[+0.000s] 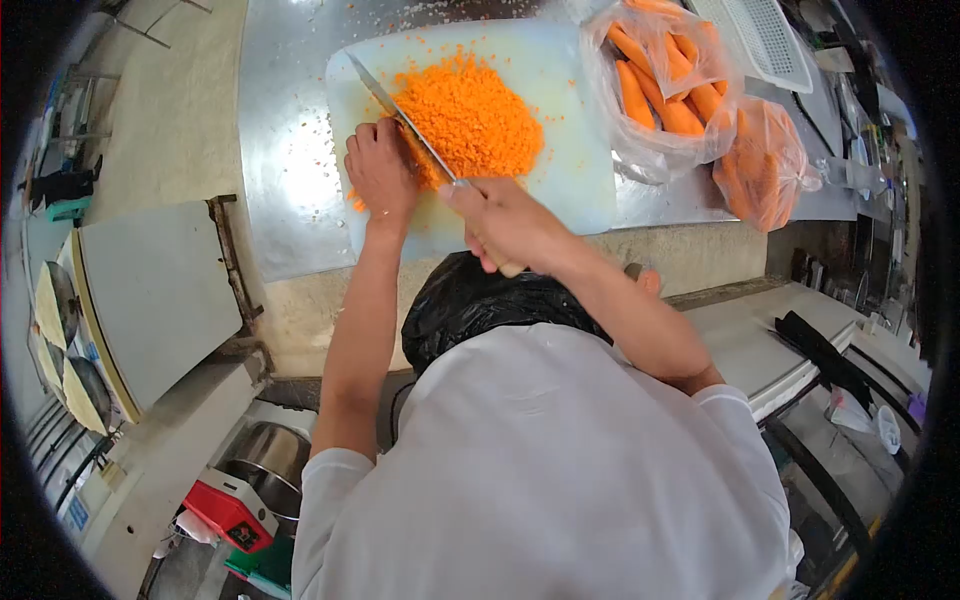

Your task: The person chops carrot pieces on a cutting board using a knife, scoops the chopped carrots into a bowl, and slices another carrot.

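Note:
A heap of finely chopped carrot lies on a pale cutting board. My right hand is closed round the wooden handle of a long knife, whose blade slants up and left along the heap's left edge. On the left side of the blade, my left hand has its fingers bent and rests by the board's left part, close to the knife. Whatever lies under its fingers is hidden, so I cannot make out if it holds anything.
Whole carrots fill an open clear bag at the board's right, beside a second, tied bag of carrots. A white basket stands behind them. A black plastic bag is between my body and the metal table.

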`<state>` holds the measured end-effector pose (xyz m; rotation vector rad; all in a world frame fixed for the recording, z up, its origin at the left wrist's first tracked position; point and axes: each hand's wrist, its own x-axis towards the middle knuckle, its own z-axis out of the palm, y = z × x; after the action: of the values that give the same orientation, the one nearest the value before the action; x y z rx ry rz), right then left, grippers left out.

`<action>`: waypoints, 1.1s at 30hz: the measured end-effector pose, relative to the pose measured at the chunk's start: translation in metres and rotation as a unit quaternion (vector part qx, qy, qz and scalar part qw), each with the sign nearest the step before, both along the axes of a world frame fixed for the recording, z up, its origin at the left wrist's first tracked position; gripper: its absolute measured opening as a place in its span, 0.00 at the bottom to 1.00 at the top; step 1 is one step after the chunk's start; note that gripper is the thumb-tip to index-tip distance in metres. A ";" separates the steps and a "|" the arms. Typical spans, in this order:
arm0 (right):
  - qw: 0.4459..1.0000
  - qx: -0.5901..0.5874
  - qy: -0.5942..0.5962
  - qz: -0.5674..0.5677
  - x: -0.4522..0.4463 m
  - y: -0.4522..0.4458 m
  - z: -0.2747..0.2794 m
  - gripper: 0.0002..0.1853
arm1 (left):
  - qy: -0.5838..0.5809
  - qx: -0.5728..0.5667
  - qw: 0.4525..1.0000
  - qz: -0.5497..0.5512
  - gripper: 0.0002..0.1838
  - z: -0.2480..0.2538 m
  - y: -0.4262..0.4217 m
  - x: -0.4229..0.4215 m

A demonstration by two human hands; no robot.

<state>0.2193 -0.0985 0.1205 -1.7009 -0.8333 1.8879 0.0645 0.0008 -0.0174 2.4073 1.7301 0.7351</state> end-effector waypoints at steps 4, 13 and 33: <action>0.999 0.033 0.006 -0.031 -0.010 -0.004 -0.034 0.25 | -0.040 -0.004 0.999 -0.013 0.19 0.003 -0.001 -0.003; 0.996 0.064 -0.035 0.049 0.011 0.007 -0.025 0.26 | 0.041 -0.031 0.999 0.003 0.18 0.006 -0.003 -0.010; 0.996 0.044 -0.033 0.068 0.004 0.008 0.003 0.24 | -0.029 -0.007 0.999 -0.014 0.17 0.008 -0.008 -0.023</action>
<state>0.2237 -0.0903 0.1238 -1.6990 -1.0667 1.8605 0.0419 -0.0072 -0.0097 2.3706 1.6707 0.7794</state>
